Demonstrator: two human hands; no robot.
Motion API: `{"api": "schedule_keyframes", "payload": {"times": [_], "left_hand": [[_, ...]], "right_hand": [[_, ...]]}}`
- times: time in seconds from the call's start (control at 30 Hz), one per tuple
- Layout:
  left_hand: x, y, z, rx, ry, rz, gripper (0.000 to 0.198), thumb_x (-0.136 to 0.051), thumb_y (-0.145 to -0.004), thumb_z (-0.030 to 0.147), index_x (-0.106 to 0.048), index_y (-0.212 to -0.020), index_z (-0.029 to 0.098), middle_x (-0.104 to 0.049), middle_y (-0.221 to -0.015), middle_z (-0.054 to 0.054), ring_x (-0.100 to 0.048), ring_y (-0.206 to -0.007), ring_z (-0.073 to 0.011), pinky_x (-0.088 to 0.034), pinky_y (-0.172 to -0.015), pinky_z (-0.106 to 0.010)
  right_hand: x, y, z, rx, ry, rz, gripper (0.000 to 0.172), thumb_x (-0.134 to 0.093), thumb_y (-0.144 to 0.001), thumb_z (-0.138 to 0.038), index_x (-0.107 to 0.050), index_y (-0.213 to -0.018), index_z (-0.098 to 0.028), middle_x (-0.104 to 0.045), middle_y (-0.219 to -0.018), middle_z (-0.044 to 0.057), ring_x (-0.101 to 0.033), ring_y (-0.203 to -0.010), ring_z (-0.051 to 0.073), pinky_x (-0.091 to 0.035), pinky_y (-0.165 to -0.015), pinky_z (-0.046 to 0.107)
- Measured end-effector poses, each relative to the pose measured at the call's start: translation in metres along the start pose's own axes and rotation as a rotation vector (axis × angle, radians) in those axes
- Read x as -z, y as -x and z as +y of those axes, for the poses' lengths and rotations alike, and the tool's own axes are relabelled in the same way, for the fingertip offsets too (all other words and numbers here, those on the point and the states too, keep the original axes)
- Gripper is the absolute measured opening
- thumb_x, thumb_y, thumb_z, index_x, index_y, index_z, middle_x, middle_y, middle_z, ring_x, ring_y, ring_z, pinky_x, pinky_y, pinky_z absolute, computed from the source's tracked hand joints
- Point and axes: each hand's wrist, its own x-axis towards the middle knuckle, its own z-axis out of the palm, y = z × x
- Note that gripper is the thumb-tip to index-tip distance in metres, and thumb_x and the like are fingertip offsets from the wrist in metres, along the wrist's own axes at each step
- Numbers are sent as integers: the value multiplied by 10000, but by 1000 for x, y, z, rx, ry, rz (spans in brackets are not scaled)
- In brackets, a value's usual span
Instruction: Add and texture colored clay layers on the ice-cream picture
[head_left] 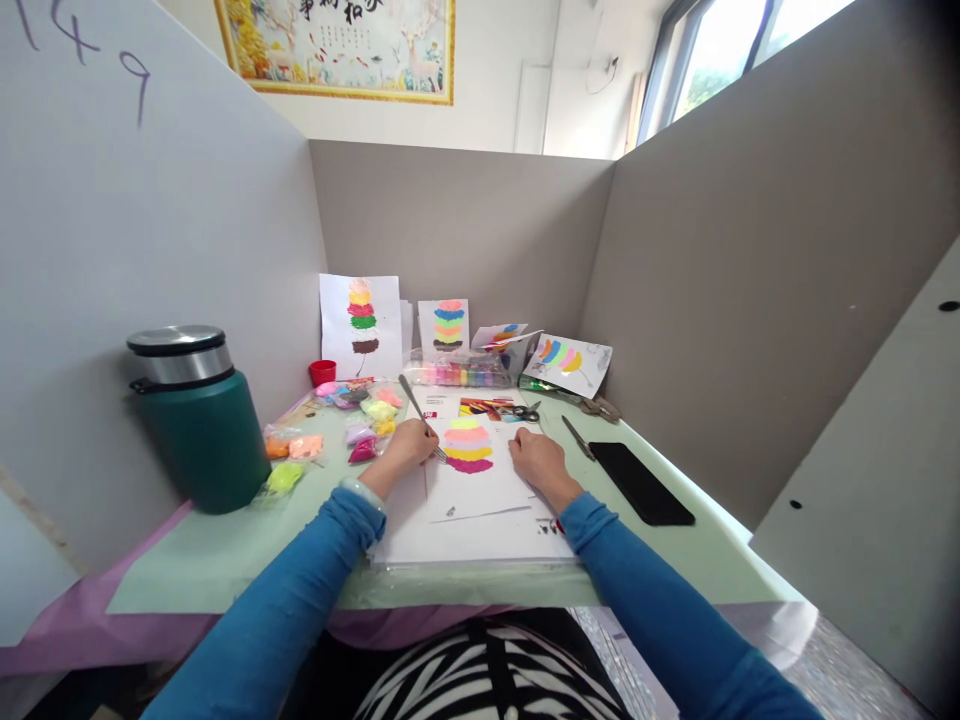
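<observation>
Left fingers [421, 441] grip spatula [414, 404], tip seemingly touching clay [469, 446].

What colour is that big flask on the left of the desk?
Dark green flask, silver lid; head view shows it.

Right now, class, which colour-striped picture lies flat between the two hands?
The sheet between the left hand, gripping a metal tool, and the right hand; the others are propped up farther back.
</observation>
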Motion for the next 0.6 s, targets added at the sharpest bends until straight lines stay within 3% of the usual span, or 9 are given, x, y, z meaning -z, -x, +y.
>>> {"api": "schedule_keyframes", "payload": {"times": [0.13, 0.33, 0.43, 0.5, 0.6], "left_hand": [[11, -1, 14, -43, -47, 27, 165, -545, -763, 151, -707, -750, 130, -623, -498, -25, -591, -509, -138, -413, -533, -208], [35, 10, 25, -129, -105, -108, 169, -545, -755, 146, -709, -794, 129, -615, -481, 3, -614, -522, -126, -415, -538, -185], [49, 12, 36, -160, -133, -107, 167, -545, -755, 140, -709, -788, 129, -579, -434, 15, -612, -519, -131, -420, -550, -188], [49, 12, 41, -164, -107, -74, 169, -542, -763, 153, -709, -762, 124, -577, -432, 2, -610, -526, -137, -412, -538, -194], [30, 9, 35, -164, 23, -25, 186, -540, -780, 185, -715, -790, 122, -624, -503, -10, -572, -488, -121, -410, -527, -203]], "right_hand": [[-1, 0, 0, 3, 11, -10, 315, -365, -969, -342, -613, -1084, -185, -716, -1020, 110, -659, -978, 236, -417, -777, 314], [2, 2, -2, 0, 24, -22, 322, -351, -973, -335, -606, -1093, -179, -712, -1035, 117, -659, -981, 235, -418, -775, 315], [3, 2, -2, -1, 30, -20, 320, -351, -971, -332, -605, -1091, -179, -714, -1037, 117, -662, -978, 240, -419, -761, 317], [2, 1, -2, 0, 33, -11, 316, -356, -968, -332, -607, -1084, -180, -717, -1028, 114, -664, -972, 241, -418, -751, 316], [0, 1, 0, 0, 34, 0, 313, -350, -971, -333, -609, -1070, -188, -720, -1010, 102, -668, -955, 235, -416, -735, 309]]}}
